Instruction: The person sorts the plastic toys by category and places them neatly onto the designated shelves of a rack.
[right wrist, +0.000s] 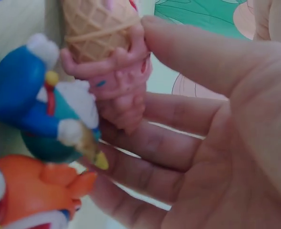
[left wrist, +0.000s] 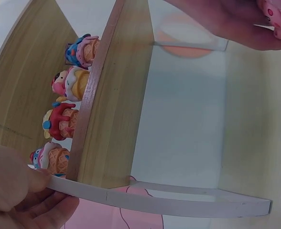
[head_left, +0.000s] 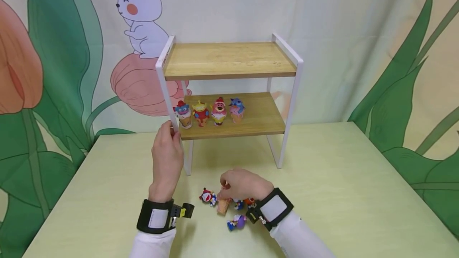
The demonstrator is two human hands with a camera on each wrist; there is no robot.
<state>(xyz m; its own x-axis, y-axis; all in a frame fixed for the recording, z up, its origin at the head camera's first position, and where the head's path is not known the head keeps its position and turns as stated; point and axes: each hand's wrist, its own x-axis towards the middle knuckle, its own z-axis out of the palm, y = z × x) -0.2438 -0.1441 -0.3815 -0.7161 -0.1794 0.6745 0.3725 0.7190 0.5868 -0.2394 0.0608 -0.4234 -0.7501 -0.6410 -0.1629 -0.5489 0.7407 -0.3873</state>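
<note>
My left hand [head_left: 167,158] grips the white left post of a two-tier wooden shelf [head_left: 229,61], near its lower board. On that board, toward the left, stand several ice-cream-cone figurines [head_left: 219,111] in a row. My right hand [head_left: 247,184] is low over the table in front of the shelf and pinches a pink ice-cream-cone figurine [right wrist: 104,38] between thumb and fingers. Its waffle cone points toward me. Right beside those fingers lie a blue-hatted figurine [right wrist: 21,86] and an orange figurine [right wrist: 35,186], partly hidden by the hand in the head view.
A red-and-white figurine [head_left: 208,197] lies left of the right hand, and a purple-and-blue figurine [head_left: 236,222] lies nearer to me. The pale green table [head_left: 340,186] stretches out on both sides of the shelf. Behind hangs a cloth [head_left: 333,31] printed with a rabbit and plants.
</note>
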